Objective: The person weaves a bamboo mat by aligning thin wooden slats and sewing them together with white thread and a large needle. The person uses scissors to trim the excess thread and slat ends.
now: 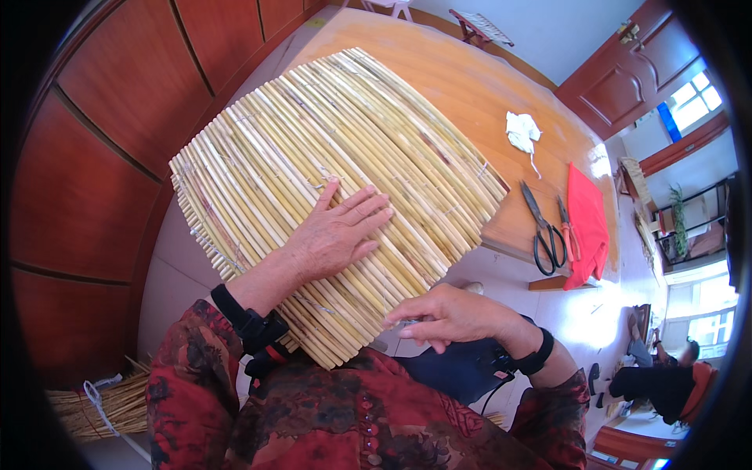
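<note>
A large mat of straw-coloured reed stalks [290, 133], bound side by side with thin ties, lies tilted across the wooden table's near end and over my lap. My left hand [333, 235] rests flat on its middle, fingers spread. At the mat's lower right edge is my right hand [450, 315], its fingers bent and drawn together as in a pinch. Whatever sits between those fingertips is too small to name. Black wristbands circle both wrists.
On the wooden table [439, 74] are a white crumpled cloth [522, 131], black scissors [543, 227], red-handled pliers [569, 231] and a red cloth [586, 227]. A bundle of loose stalks [110, 403] lies at lower left. Another person [654, 388] sits far right.
</note>
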Demonstrator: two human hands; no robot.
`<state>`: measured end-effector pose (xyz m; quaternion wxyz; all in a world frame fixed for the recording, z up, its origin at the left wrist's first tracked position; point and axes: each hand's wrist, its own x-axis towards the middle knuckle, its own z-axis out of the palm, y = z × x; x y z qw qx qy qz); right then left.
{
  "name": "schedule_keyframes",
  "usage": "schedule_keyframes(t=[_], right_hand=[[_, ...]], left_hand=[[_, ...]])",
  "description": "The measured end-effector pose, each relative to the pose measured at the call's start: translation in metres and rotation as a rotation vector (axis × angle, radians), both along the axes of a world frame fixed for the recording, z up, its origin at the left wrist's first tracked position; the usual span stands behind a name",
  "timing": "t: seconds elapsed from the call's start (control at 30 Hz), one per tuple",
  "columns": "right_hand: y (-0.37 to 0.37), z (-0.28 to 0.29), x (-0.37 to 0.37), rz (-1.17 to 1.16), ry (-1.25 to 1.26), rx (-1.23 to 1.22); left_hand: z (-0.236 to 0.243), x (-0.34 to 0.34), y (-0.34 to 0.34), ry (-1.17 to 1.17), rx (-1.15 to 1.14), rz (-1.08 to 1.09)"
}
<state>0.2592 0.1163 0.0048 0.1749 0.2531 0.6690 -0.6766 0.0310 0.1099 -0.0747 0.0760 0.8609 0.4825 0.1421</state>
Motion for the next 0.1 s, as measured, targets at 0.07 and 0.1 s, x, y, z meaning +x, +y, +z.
schedule_keyframes(t=[0.07,0.1], right_hand=[[0.007,0.0,0.013,0.004,0.199,0.015],[0.012,-0.003,0.023,0.011,0.397,0.027]], left_hand=[[0.001,0.0,0.0,0.005,-0.011,0.001],[0.001,0.0,0.0,0.009,-0.025,0.004]])
